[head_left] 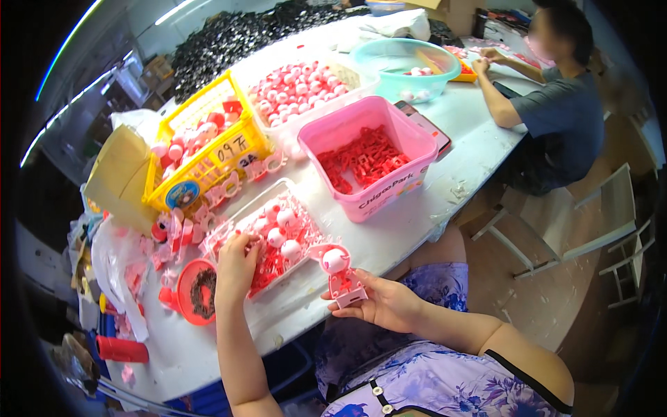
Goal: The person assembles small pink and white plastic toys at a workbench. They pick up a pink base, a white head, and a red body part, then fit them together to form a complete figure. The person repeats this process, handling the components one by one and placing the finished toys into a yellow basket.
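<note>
My right hand (385,304) holds a pink plastic toy figure (336,261) upright near the table's front edge. The figure has a round white-and-pink head and a pink frame-like body with a square base. My left hand (237,263) reaches into a clear tray (303,260), its fingers curled down at the left side; whatever they pinch is hidden. Inside that tray lie white-and-pink balls (276,238) and small red parts (267,272). Just left of my left wrist sits a red bowl (186,290) of small dark pieces, perhaps screws.
A pink bin (361,206) of red parts stands behind the tray. Beyond are a yellow basket (208,167), a clear box of balls (361,87) and a turquoise basin (399,85). Loose pink parts (226,189) line the basket. A co-worker (563,118) sits right, near a white chair (577,233).
</note>
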Demonstrator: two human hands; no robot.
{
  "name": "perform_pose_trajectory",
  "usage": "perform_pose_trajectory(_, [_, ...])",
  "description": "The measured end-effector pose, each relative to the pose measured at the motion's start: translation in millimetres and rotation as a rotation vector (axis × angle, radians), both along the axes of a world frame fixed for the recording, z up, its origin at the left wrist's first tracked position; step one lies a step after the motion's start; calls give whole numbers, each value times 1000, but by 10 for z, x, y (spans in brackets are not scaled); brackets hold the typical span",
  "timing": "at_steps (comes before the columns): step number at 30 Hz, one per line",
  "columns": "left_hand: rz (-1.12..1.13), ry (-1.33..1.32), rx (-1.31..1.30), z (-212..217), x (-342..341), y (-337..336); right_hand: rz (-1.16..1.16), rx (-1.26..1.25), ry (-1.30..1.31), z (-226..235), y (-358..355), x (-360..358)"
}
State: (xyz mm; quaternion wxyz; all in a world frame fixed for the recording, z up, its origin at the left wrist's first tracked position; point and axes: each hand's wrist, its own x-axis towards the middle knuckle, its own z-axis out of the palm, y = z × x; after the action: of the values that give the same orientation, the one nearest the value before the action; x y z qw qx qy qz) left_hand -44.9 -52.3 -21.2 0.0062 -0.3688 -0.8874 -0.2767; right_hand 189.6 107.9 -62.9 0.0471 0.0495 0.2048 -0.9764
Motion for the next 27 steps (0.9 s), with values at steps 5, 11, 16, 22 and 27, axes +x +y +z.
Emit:
perform_pose_trajectory(5, [-43,212,115,-4,95,-29,13,13,-2,-43,-17,-94])
perform_pose_trajectory(11, [24,58,138,174,208,-52,25,20,27,-11,-89,-180])
perform_pose_trajectory(16, [-23,71,195,100,63,-81,24,103,1,94,-71,-206])
perform_pose_trajectory(22, [-52,-476,513,87,-75,-174,67,158,36,280,-110,-314])
perform_pose_trajectory(27, [-43,-544,610,115,-107,-197,88,241,54,521,-33,-615])
